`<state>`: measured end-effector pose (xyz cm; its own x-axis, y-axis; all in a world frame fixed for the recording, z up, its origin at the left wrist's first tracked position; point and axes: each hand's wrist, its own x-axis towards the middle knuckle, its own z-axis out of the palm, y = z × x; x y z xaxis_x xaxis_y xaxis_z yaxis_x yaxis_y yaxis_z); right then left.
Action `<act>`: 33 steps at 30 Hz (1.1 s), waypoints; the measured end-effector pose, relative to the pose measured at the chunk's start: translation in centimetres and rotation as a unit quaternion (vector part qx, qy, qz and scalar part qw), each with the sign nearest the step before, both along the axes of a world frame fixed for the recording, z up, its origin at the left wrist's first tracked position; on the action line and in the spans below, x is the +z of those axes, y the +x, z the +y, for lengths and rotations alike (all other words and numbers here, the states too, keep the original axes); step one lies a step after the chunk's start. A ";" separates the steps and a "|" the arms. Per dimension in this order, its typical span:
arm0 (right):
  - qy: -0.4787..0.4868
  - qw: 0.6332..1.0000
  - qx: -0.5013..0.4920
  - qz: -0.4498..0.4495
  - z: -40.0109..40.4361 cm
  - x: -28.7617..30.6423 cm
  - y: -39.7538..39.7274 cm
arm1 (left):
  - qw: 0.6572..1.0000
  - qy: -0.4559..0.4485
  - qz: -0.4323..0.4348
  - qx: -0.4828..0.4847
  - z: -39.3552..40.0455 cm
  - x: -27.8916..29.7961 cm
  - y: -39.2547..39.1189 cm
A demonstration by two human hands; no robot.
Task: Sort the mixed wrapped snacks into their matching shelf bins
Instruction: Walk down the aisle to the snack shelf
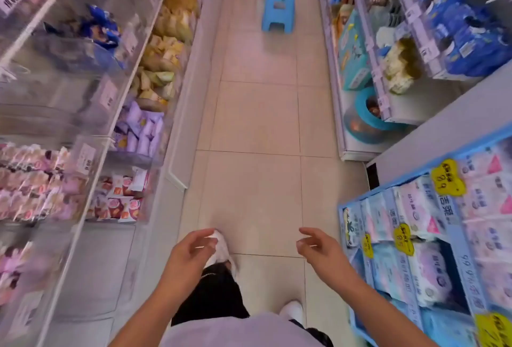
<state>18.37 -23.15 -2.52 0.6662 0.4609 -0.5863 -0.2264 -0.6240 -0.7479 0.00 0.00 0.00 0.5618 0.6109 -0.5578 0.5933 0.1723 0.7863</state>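
Observation:
I look down a shop aisle. My left hand (191, 249) and my right hand (318, 247) hang in front of me above the tiled floor, fingers loosely curled, holding nothing. On the left, clear shelf bins hold wrapped snacks: red-and-white packets (122, 198), purple packets (141, 130), yellow-green packets (159, 75), blue packets (101, 26) and pink packets (33, 180) on the shelf above. Both hands are well away from the bins.
A blue plastic stool (279, 0) stands in the aisle far ahead. A blue crate of tissue packs (432, 249) sits at my right. Shelves with blue packages (465, 28) line the right side. My shoes and dark trousers show below.

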 end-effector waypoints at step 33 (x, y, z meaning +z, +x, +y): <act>-0.004 1.000 0.010 0.025 35.7 -0.4 51.5 | 0.999 -0.005 0.003 -0.038 35.2 -1.3 53.1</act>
<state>69.89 12.57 -2.95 0.6259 0.4693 -0.6229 -0.2507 -0.6353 -0.7305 53.06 35.15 -1.33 0.6028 0.5618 -0.5665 0.6091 0.1346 0.7816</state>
